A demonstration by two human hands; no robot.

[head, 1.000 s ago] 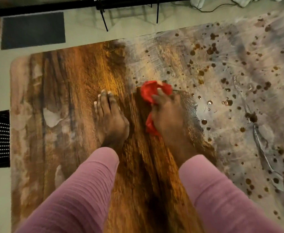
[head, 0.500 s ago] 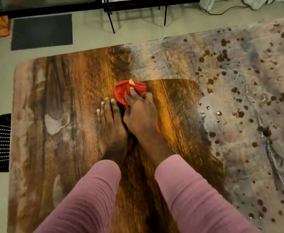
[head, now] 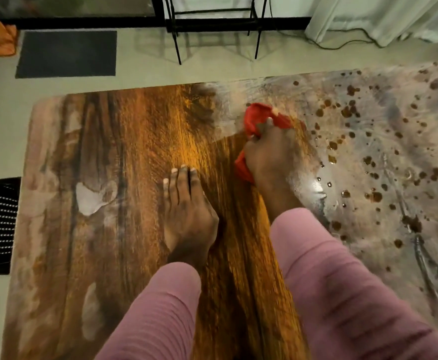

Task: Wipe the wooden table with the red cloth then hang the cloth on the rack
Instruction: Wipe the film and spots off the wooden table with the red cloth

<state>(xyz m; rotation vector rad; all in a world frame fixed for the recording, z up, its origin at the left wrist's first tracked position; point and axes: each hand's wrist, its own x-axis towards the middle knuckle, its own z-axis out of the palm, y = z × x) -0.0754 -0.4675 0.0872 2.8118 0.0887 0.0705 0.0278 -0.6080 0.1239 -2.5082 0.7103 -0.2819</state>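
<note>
And out it went again! Half a second earlier the red cloth [head: 259, 116] had been tucked in tight against the left hand [head: 186, 216], almost knuckle to knuckle. By this moment it had swung away to that hand's right and further forward, onto the edge of the grey, smeared part of the wooden table [head: 134, 141]. The right hand [head: 269, 154] was bunched round the cloth, fingers curled into it. Red showed ahead of the knuckles and again under the heel of the palm. The left hand had not budged: fingers straight and together, palm flat on the wood, bracing.

So the back-and-forth stroke had turned once more. The band of clean, glossy grain to the right of the left hand looked wider than it had a second before. The job was far from over, I'd say. Well to the right of the left hand the film remained, peppered with brown spots [head: 347, 111], and pale patches [head: 93, 198] lay to its left. Wiping was the step in hand, and the next strokes probably needed to push further right.

Far beyond the left hand, past the table's edge, stood a black metal frame [head: 212, 16]. It may be the rack, though I couldn't be sure.
</note>
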